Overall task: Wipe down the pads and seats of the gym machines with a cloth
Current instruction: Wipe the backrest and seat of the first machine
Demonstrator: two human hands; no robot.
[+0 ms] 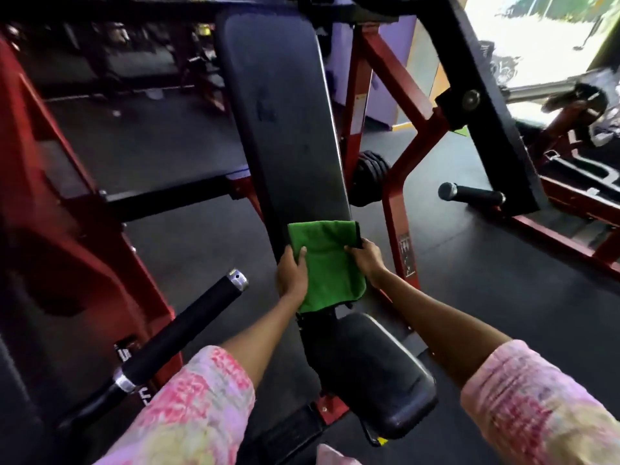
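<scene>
A green cloth [327,260] lies spread over the lower end of the long black back pad [285,112] of a red-framed press machine. My left hand [291,273] grips the cloth's left edge, thumb on top. My right hand [367,258] pinches its right edge, fingers curled over the pad's side. Below the cloth sits the black seat pad [375,367].
A black handle bar with a chrome end [188,330] juts up at the lower left. Another black grip [469,194] sticks out on the right beside a black lever arm [486,112]. Red frame beams [396,203] flank the pad. Dark rubber floor [486,280] surrounds the machine.
</scene>
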